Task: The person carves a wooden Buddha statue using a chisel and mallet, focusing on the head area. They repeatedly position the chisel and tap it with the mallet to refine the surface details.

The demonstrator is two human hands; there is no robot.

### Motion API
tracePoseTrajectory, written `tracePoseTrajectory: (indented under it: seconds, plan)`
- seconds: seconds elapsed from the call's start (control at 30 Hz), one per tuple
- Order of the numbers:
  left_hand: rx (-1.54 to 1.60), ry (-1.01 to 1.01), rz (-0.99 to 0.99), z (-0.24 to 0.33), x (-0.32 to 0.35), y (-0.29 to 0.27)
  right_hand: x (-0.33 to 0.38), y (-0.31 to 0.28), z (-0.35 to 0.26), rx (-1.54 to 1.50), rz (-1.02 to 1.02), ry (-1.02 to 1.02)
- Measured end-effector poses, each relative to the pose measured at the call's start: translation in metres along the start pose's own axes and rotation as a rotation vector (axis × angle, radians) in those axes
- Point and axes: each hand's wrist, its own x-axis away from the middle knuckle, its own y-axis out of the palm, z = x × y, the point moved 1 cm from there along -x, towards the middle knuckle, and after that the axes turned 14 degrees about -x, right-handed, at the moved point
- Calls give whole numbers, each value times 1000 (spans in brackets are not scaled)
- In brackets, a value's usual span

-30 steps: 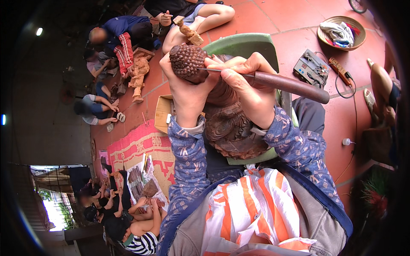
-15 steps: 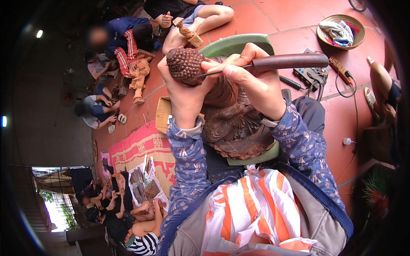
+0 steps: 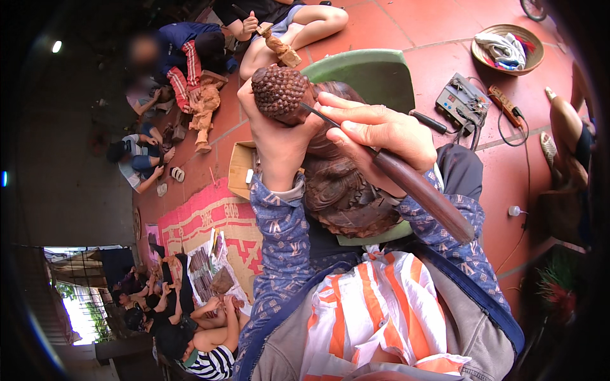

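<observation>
A dark brown carved wooden statue rests in front of me against a green plastic tub. Tight rounded curls cover its head. My left hand is closed around the side of that head, steadying it. In my right hand is a carving knife with a long dark wooden handle, gripped by fingers and thumb along its thin blade. The blade's tip meets the statue near the face, just below the curls. Much of the face is hidden by my left hand.
A grey control box with cables and an orange power strip lie to the right. Behind them sits a woven basket with cloths. A cardboard box and a patterned mat are at left. Several people sit nearby, some holding carvings.
My right hand has turned and lowered. The knife's handle swung from pointing right to pointing down and right, toward me. My left hand stays on the statue's head.
</observation>
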Motion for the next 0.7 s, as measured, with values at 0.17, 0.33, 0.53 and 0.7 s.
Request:
tracePoseTrajectory:
  seconds: [0.17, 0.33, 0.53, 0.7]
  plan:
    - [-28, 11, 7, 2, 0, 3, 10, 4, 6, -34, -4, -24]
    - [-52, 58, 7, -5, 0, 1, 14, 13, 10, -37, 15, -29]
    - [-108, 39, 10, -4, 1, 2, 21, 18, 14, -35, 38, -49]
    - [-83, 18, 2, -6, 2, 3, 18, 19, 11, 39, 13, -89]
